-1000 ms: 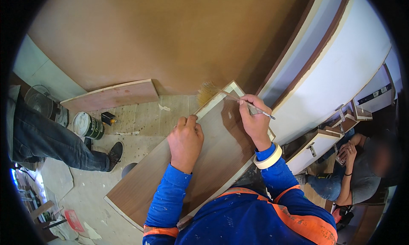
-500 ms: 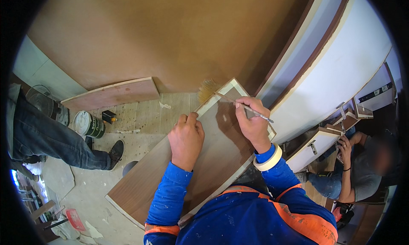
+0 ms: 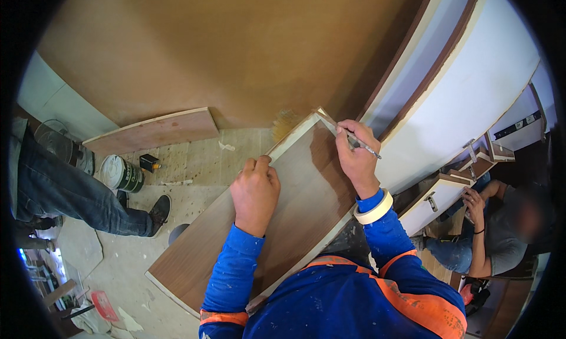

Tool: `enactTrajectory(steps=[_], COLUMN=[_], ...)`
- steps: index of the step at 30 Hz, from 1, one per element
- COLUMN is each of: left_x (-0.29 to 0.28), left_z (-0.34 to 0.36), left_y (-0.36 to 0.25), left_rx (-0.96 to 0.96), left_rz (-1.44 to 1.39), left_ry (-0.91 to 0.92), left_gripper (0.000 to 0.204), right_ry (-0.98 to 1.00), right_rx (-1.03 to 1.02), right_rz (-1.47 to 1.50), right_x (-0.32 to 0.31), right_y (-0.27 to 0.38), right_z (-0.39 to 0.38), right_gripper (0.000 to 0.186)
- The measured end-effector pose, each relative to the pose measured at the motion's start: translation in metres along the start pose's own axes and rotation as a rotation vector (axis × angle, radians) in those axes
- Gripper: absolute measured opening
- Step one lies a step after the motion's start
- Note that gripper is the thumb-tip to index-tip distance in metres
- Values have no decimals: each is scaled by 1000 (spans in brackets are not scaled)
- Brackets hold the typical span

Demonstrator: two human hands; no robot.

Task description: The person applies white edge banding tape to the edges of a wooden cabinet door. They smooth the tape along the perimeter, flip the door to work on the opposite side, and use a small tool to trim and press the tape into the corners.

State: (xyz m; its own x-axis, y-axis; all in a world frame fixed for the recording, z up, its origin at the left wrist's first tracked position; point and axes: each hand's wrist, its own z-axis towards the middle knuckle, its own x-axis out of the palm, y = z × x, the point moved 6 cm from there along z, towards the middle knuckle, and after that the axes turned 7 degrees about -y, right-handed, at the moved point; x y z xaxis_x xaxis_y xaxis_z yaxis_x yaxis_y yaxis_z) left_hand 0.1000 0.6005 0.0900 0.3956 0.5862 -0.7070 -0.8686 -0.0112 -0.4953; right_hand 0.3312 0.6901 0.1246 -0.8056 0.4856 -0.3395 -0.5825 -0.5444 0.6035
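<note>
A wood-grain panel [image 3: 236, 244] with pale strips along its edges lies tilted across my front. My left hand [image 3: 255, 191] has its fingers curled over the panel's far left edge. In my right hand [image 3: 358, 156] is a thin paintbrush [image 3: 372, 151], pinched between thumb and fingers with its handle pointing right. The brush tip is near the panel's far right corner, by the pale edge strip, and partly hidden by the fingers. Around my right wrist sits a roll of masking tape [image 3: 375, 209].
At left stands a person's leg [image 3: 82, 188] beside a paint bucket [image 3: 121, 174] and a small black box [image 3: 150, 162]. A loose board [image 3: 153, 131] leans against the brown wall panel [image 3: 236, 50]. On the right, another person [image 3: 489, 230] handles a white drawer front [image 3: 436, 203].
My right hand and the paintbrush have moved right, from the far left edge strip to the far right corner. My left hand has barely shifted on the panel's edge.
</note>
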Motion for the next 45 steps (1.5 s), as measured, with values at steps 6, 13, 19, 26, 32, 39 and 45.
enactTrajectory(steps=[6,13,19,26,32,39,45], left_x=[2,4,2,-3,-11,-14,-12], left_z=[0,0,2,-2,-7,-8,-6], left_y=[0,0,-1,-17,-43,-66,-84], left_rx=[0,-12,-26,55,211,304,365], left_rz=[1,11,-38,-168,-227,-284,-312], left_ry=[9,26,21,-24,-70,-68,-34], left_gripper=[12,12,15,19,23,26,27], right_ry=[84,-28,-85,-125,-145,-145,-156], right_rx=[56,25,184,215,200,190,164], right_rz=[64,-18,52,37,26,36,25], right_x=[6,1,-12,-36,-47,-53,-56], right_y=[-1,-26,-36,-34,-28,-17,-17], right_z=[-8,6,3,1,0,2,1], right_gripper=[9,9,12,13,14,14,14])
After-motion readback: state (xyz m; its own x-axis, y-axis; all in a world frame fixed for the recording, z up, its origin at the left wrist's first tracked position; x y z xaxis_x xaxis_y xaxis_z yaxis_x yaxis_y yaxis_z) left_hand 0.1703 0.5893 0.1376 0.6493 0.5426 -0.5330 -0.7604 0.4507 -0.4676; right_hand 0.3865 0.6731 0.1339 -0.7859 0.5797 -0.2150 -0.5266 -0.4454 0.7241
